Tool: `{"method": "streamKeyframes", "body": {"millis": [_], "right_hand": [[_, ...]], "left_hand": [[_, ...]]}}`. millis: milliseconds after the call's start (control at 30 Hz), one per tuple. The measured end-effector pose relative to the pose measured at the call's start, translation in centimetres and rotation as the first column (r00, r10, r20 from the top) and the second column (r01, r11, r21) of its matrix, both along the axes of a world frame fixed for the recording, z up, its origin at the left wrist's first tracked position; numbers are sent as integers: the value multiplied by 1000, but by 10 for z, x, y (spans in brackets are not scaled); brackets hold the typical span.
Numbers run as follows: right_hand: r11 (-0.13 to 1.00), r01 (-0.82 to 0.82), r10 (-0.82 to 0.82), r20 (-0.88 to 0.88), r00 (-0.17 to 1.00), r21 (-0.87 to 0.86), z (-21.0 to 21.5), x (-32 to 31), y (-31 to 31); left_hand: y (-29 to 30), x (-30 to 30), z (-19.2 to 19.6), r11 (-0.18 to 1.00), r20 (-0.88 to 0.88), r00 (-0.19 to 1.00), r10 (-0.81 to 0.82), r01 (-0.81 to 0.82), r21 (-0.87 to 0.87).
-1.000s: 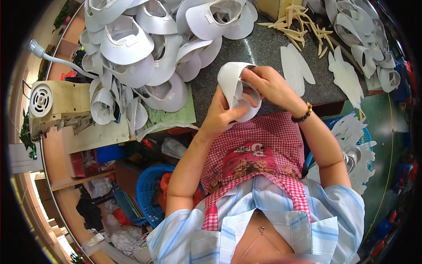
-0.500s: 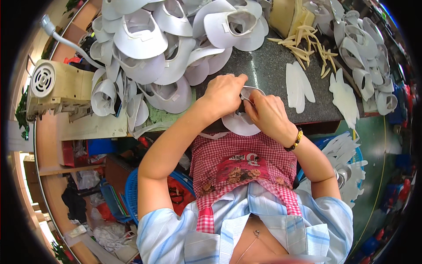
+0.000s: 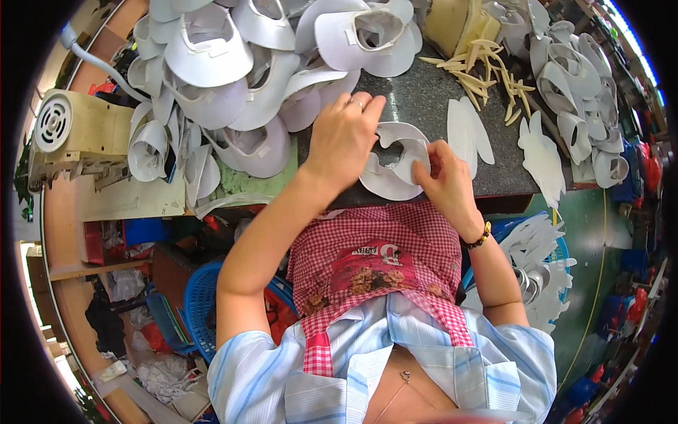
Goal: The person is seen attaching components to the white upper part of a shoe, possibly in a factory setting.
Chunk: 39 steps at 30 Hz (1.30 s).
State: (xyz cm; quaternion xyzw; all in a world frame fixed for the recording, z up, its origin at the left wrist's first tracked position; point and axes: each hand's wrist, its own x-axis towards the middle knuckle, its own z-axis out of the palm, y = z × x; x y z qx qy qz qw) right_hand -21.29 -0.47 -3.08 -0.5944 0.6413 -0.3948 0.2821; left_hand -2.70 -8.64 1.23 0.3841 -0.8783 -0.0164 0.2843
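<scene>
A white curved piece, looking like a shoe upper (image 3: 387, 185), lies open in a ring at the front edge of the dark stone worktop (image 3: 417, 92). My left hand (image 3: 344, 141) has its fingers bent together at the ring's upper left edge; its fingertips are partly hidden. On the other side my right hand (image 3: 448, 184) pinches the right edge between thumb and fingers. Beyond my left hand rises a big pile of similar white uppers (image 3: 210, 63), some with small tabs at the rim.
Pale curved strips (image 3: 480, 71) lie at the back beside a cream block (image 3: 452, 28). Flat white cut pieces (image 3: 470, 134) rest right of my hands. More uppers (image 3: 572, 78) heap at far right. A cream machine (image 3: 85, 124) stands left; blue baskets (image 3: 200, 304) flank my lap.
The upper has been spread and turned from a narrow loop into a flatter, wider ring. My hands have moved apart, the left one slightly up and the right one outward and down along it.
</scene>
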Motion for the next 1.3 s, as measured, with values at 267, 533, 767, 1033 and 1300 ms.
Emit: {"method": "streamKeyframes", "body": {"millis": [267, 533, 767, 1033, 1300], "right_hand": [[997, -23, 5, 263, 965, 67, -18, -11, 2], [986, -124, 130, 48, 990, -116, -7, -2, 22], [952, -163, 112, -198, 974, -261, 30, -2, 7], [831, -237, 123, -250, 960, -503, 25, 2, 8], [869, -223, 133, -224, 965, -441, 18, 8, 2]], "left_hand": [[62, -13, -37, 963, 57, 995, -76, 58, 263], [72, -25, -46, 996, -63, 996, 64, -60, 58], [62, -2, -20, 738, -323, 928, 187, 84, 669], [56, 0, -25, 678, -464, 861, 205, 217, 702], [61, -4, -28, 851, -419, 905, 76, 160, 501]]}}
